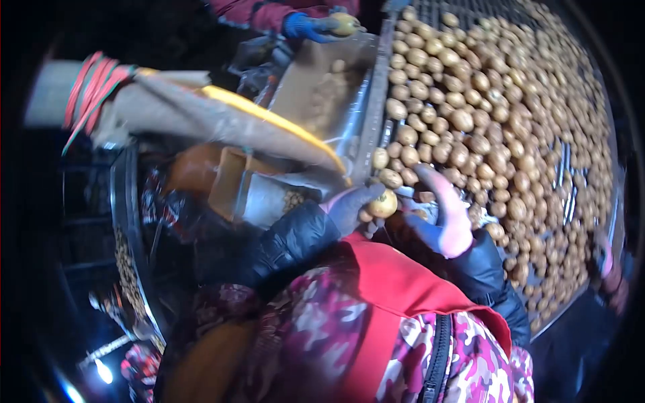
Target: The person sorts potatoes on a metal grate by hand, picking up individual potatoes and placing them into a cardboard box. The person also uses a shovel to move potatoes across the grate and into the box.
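Observation:
My left hand [354, 207], in a grey and pink glove, is closed around a pale yellow potato [383, 203] with a dark mark on it. A smaller round potato shows under its fingers. Just to the right, my right hand [449, 213], in a pink and blue-grey glove, is at the near left edge of a heap of potatoes [514, 144]. Its fingers are curved and apart, with a brown potato [424, 197] lying near the gap between them. Motion blur softens the fingertips.
The potatoes lie on a dark slatted conveyor [463, 8] with a metal side rail [376, 101]. Left of it stand a chute [295, 74] with potatoes and a wrapped fabric sleeve [222, 114]. Across, a co-worker's blue-gloved hand [309, 27] holds a potato. Another person's hand is at far right.

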Demonstrator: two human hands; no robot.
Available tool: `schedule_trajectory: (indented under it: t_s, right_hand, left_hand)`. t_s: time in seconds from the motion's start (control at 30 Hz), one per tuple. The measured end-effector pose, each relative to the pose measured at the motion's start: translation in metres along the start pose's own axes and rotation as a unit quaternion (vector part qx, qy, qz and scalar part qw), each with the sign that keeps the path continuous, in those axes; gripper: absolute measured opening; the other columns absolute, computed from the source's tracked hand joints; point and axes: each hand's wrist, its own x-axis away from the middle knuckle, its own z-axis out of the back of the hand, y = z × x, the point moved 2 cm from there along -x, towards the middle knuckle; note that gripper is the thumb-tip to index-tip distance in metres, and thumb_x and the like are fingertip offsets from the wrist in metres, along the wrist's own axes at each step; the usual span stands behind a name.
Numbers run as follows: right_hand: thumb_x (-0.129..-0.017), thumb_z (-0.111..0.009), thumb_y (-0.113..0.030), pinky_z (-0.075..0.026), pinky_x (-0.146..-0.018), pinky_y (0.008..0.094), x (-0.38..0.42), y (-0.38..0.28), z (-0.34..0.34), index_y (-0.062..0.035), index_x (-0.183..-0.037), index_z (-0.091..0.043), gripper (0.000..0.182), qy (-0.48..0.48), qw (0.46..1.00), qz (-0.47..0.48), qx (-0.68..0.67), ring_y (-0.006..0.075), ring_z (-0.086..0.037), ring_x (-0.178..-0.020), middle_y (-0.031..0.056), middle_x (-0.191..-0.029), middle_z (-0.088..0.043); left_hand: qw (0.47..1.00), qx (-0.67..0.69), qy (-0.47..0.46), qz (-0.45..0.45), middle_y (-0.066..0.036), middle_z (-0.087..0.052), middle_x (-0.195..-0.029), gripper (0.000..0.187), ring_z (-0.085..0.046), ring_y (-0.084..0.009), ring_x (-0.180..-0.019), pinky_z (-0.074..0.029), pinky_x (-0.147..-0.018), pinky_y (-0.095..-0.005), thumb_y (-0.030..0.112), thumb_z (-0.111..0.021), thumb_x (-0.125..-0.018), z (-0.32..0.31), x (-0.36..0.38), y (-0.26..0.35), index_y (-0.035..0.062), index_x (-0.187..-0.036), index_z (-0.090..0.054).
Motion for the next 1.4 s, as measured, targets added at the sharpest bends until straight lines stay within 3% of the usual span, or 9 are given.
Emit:
schedule_trajectory:
  t_s: [0.2,0.27,0.53,1.07,1.13,1.2,1.27,1.37,1.4]
  right_hand:
    - [-0.089,-0.078,-0.020,-0.039,-0.116,0.0530,0.038,0.121,0.040,-0.0046,-0.148,-0.054,0.066,0.085,0.919,-0.017,0.384,0.0425,-0.052,-0.137,0.0220,-0.155,-0.049]
    - [-0.091,-0.072,-0.029,-0.035,-0.118,0.0563,0.048,0.130,0.039,-0.0104,-0.150,-0.054,0.064,0.020,0.873,-0.008,0.488,0.0418,-0.048,-0.140,0.0213,-0.158,-0.046]
    - [-0.087,-0.074,-0.025,-0.033,-0.121,0.0557,0.049,0.132,0.040,-0.0123,-0.152,-0.054,0.069,0.010,0.879,-0.012,0.477,0.0417,-0.045,-0.143,0.0209,-0.159,-0.045]
    - [-0.087,-0.074,-0.023,-0.034,-0.120,0.0547,0.051,0.137,0.041,-0.0125,-0.151,-0.055,0.068,0.016,0.881,-0.007,0.472,0.0418,-0.047,-0.142,0.0207,-0.159,-0.046]
    - [-0.087,-0.073,-0.023,-0.035,-0.120,0.0547,0.049,0.135,0.040,-0.0126,-0.151,-0.054,0.068,0.016,0.879,-0.009,0.476,0.0417,-0.047,-0.142,0.0205,-0.158,-0.046]
    - [-0.087,-0.073,-0.024,-0.036,-0.119,0.0545,0.049,0.136,0.041,-0.0128,-0.151,-0.055,0.068,0.018,0.880,-0.003,0.475,0.0416,-0.047,-0.141,0.0201,-0.158,-0.047]
    - [-0.086,-0.073,-0.025,-0.036,-0.118,0.0545,0.048,0.135,0.041,-0.0128,-0.151,-0.055,0.068,0.021,0.881,0.002,0.473,0.0415,-0.047,-0.141,0.0201,-0.158,-0.047]
    - [-0.085,-0.073,-0.025,-0.037,-0.116,0.0572,0.049,0.135,0.043,-0.0110,-0.145,-0.059,0.064,0.022,0.888,0.001,0.460,0.0437,-0.050,-0.137,0.0233,-0.154,-0.049]
    - [-0.084,-0.073,-0.025,-0.037,-0.116,0.0574,0.049,0.133,0.043,-0.0108,-0.143,-0.060,0.062,0.026,0.888,-0.012,0.459,0.0439,-0.051,-0.137,0.0235,-0.153,-0.050]
  left_hand:
    - [0.969,-0.099,0.223,-0.023,0.002,-0.056,-0.072,0.036,-0.051,-0.0089,-0.053,-0.041,-0.046,-0.0246,0.042,-0.048,-0.108,0.062,0.067,-0.044,0.0106,-0.110,-0.066]
    - [0.955,0.110,0.276,0.022,0.002,-0.058,-0.071,0.036,-0.052,-0.0095,-0.052,-0.041,-0.045,-0.0259,0.045,-0.051,-0.108,0.101,0.083,-0.069,0.0122,-0.109,-0.066]
    - [0.834,0.284,0.470,-0.059,0.003,-0.060,-0.072,0.052,-0.056,-0.0118,-0.054,-0.045,-0.046,-0.0254,0.064,-0.060,-0.100,0.179,0.138,-0.097,0.0155,-0.114,-0.070]
    - [0.739,0.327,0.528,-0.261,-0.007,-0.071,-0.099,0.047,-0.071,-0.0214,-0.090,-0.062,-0.080,-0.0321,0.046,-0.066,-0.101,0.311,0.217,-0.037,0.0065,-0.128,-0.066]
    - [0.805,-0.019,0.508,-0.307,-0.007,-0.071,-0.102,0.047,-0.071,-0.0225,-0.095,-0.061,-0.083,-0.0348,0.043,-0.067,-0.101,0.325,0.204,-0.049,0.0065,-0.131,-0.066]
    - [0.835,-0.029,0.462,-0.297,-0.007,-0.069,-0.109,0.044,-0.067,-0.0232,-0.102,-0.059,-0.087,-0.0370,0.038,-0.067,-0.102,0.334,0.194,-0.064,0.0073,-0.133,-0.064]
    - [0.836,0.297,0.400,-0.231,-0.007,-0.064,-0.122,0.040,-0.062,-0.0236,-0.112,-0.056,-0.091,-0.0386,0.033,-0.064,-0.103,0.307,0.176,-0.055,0.0089,-0.135,-0.062]
    - [0.909,0.213,0.333,-0.132,-0.003,-0.068,-0.102,0.037,-0.068,-0.0228,-0.096,-0.056,-0.085,-0.0345,0.032,-0.068,-0.101,0.289,0.157,-0.065,0.0081,-0.129,-0.064]
    - [0.827,0.105,0.546,-0.080,-0.001,-0.060,-0.088,0.032,-0.063,-0.0168,-0.082,-0.051,-0.074,-0.0282,0.028,-0.067,-0.101,0.210,0.142,-0.034,0.0094,-0.127,-0.063]
